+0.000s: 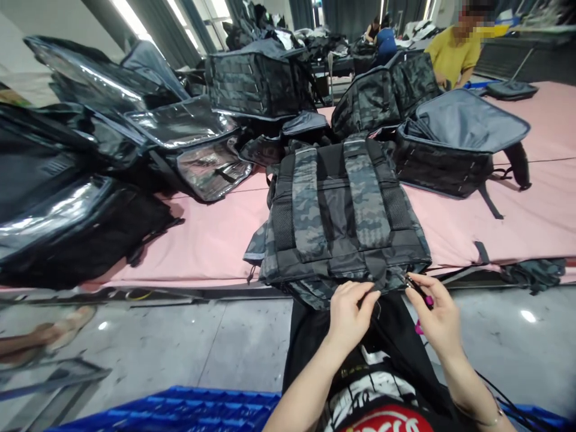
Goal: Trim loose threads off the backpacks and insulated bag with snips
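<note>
A camouflage backpack (335,207) lies in front of me with its shoulder straps facing up and its lower edge overhanging the table's near edge. At that lower edge my left hand (353,312) is closed, thumb and fingers pinching the fabric or webbing; a thin curved strand shows just below the fingertips. My right hand (436,312) is closed around a slim dark tool (419,290) with a metallic tip and magenta parts. The tip points at the backpack's lower right corner, and I cannot tell whether it touches.
A pink-covered table (477,225) holds several other bags, including an open grey-lined bag (450,165) at right and silver-lined bags (211,165) at left. Blue plastic crates (180,408) stand below. A person in yellow (450,57) works across the table.
</note>
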Demonstrator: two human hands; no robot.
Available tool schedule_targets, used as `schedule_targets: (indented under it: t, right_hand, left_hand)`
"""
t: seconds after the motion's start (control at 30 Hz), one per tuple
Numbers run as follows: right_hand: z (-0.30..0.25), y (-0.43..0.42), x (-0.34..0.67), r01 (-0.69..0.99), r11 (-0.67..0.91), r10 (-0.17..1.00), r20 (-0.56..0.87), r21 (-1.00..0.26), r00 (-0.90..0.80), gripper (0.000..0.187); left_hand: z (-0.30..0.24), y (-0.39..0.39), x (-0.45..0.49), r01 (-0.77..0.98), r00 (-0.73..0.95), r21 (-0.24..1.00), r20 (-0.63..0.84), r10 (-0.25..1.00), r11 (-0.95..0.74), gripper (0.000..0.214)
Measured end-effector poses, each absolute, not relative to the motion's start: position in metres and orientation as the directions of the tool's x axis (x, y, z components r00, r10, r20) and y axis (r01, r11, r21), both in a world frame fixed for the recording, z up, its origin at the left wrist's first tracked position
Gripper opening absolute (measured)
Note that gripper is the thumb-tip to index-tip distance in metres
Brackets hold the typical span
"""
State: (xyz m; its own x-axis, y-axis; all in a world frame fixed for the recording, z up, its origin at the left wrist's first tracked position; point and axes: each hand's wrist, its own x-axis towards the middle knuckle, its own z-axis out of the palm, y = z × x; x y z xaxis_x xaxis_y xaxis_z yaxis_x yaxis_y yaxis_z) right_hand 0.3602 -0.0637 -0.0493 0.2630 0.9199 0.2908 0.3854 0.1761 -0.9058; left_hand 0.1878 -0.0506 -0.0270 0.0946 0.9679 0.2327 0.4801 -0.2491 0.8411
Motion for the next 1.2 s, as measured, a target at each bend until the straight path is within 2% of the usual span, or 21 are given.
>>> schedule_targets:
  t: [0.1,0.2,0.4,0.6,0.83,0.93,1.0,1.1,1.2]
  right_hand:
    - [-0.043,-0.071,0.357,0.413,0.219,0.931,0.316,-0.884,0.183,0.022]
    - [-0.035,-0.077,0.352,0.446,0.292,0.925,0.368,-0.846,0.092,0.019]
    - [-0.027,-0.079,0.342,0.579,0.372,0.869,0.492,-0.726,0.058,0.021]
    - [-0.032,-0.078,0.344,0.588,0.445,0.822,0.569,-0.676,0.032,0.017]
    - [-0.027,-0.078,0.345,0.532,0.418,0.857,0.513,-0.737,0.038,0.015]
    - [-0.025,-0.076,0.348,0.498,0.414,0.868,0.495,-0.762,0.036,0.011]
    - [-0.025,-0.074,0.350,0.462,0.369,0.881,0.462,-0.807,0.102,0.012]
    - [-0.028,-0.071,0.348,0.378,0.282,0.912,0.368,-0.882,0.179,0.022]
    - [-0.034,-0.063,0.341,0.327,0.186,0.956,0.247,-0.927,0.157,0.024]
  left_hand:
    - [-0.020,-0.048,0.186,0.205,-0.002,0.978,0.036,0.999,-0.035,0.017]
    - [-0.016,-0.049,0.184,0.122,-0.032,0.992,-0.024,0.999,0.027,0.016]
    - [-0.021,-0.056,0.189,0.243,-0.022,0.964,0.117,0.993,-0.109,0.014]
    - [-0.025,-0.058,0.190,0.277,-0.016,0.953,0.133,0.991,-0.124,0.015]
    - [-0.027,-0.059,0.187,0.332,0.015,0.931,0.155,0.988,-0.151,0.017]
    - [-0.027,-0.061,0.187,0.379,0.017,0.902,0.218,0.976,-0.208,0.015]
    - [-0.027,-0.063,0.188,0.420,-0.004,0.874,0.270,0.963,-0.244,0.015]
    - [-0.027,-0.064,0.190,0.536,-0.070,0.792,0.386,0.920,-0.291,0.010]
    - [-0.029,-0.064,0.193,0.669,-0.045,0.627,0.570,0.821,-0.398,0.006]
